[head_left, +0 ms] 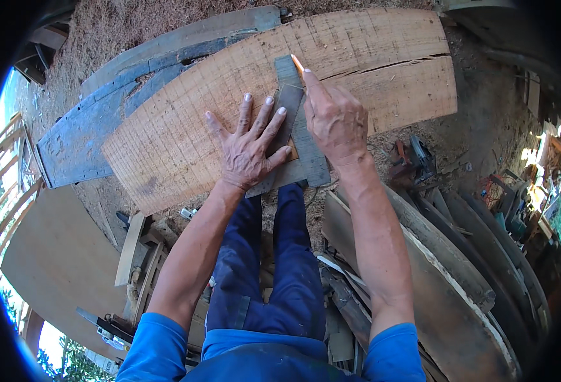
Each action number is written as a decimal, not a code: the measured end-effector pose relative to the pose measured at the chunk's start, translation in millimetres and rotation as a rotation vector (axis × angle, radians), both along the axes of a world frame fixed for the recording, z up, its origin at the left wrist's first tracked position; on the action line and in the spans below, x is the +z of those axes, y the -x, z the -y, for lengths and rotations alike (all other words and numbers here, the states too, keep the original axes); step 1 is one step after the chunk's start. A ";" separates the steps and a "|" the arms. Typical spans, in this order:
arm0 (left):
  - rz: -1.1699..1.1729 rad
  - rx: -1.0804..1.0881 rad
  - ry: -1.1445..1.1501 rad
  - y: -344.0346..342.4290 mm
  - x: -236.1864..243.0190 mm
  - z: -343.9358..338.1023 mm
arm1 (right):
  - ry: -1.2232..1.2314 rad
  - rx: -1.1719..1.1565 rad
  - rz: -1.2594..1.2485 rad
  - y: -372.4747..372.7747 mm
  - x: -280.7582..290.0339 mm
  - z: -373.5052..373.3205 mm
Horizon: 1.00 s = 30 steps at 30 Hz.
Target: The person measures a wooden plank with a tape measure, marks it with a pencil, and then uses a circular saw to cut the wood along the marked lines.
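A wide, rough-sawn wooden plank [185, 127] with a curved edge lies across in front of me, a long crack running through its right part. A grey-green wooden strip [309, 146] rests across the plank, with a shorter dark grey piece [288, 105] over it. My left hand [248, 149] lies flat with fingers spread on the plank, its thumb side against the dark piece. In my right hand [336, 121] is an orange pencil [298, 63], its tip at the far end of the strip. My right fingers are closed around the pencil.
Beyond the plank lies a curved blue-grey board [83, 137]. Several long boards [446, 286] are stacked at the lower right. A power tool [422, 158] stands past the plank's right side. A large flat panel [64, 254] is at the left. Shavings cover the ground [140, 32].
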State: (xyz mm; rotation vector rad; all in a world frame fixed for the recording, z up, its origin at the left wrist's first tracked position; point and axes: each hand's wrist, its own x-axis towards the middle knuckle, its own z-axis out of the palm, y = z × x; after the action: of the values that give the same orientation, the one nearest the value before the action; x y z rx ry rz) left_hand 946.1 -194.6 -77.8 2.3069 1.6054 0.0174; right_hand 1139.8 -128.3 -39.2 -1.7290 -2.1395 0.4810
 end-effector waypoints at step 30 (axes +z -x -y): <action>0.043 0.035 -0.049 59.0 3.5 27.6 | 0.454 -0.833 -0.829 -49.8 69.4 183.3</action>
State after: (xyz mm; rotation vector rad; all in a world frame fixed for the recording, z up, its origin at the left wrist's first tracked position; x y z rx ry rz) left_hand 887.1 -222.2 -74.3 2.2985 1.6413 0.1146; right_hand 1189.6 -311.6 30.2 -1.9445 -0.6902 1.1954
